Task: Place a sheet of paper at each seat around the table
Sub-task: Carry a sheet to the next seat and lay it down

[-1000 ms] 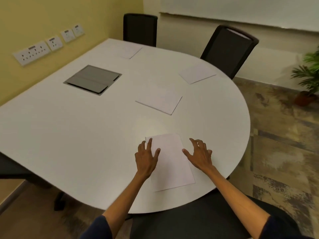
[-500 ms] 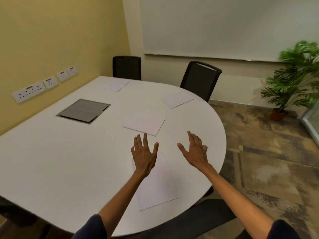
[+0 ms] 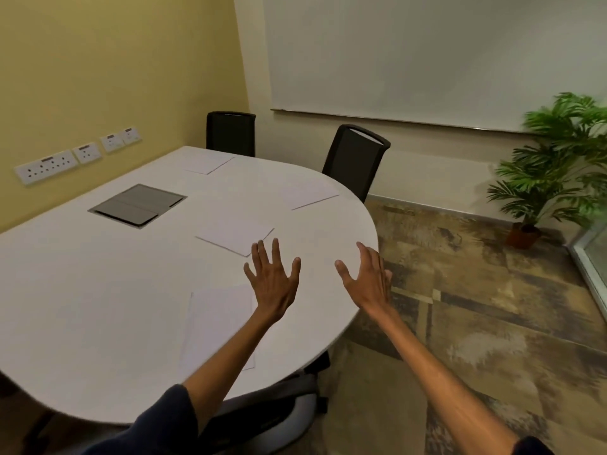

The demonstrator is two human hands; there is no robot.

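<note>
Forearms reach forward from my lower edge, both bare below dark sleeves. I see my left hand [image 3: 272,284] raised above the white surface [image 3: 98,307], palm down, fingers spread wide, holding nothing. My right hand [image 3: 368,280] hangs over the rounded rim, turned partly on edge, fingers loosely spread, also empty. The nearest sheet of paper [image 3: 218,326] lies flat just beside and partly under my left forearm. Another sheet [image 3: 235,236] lies just beyond my left fingertips. Two more lie before the right chair [image 3: 356,160] and the far chair [image 3: 231,133].
</note>
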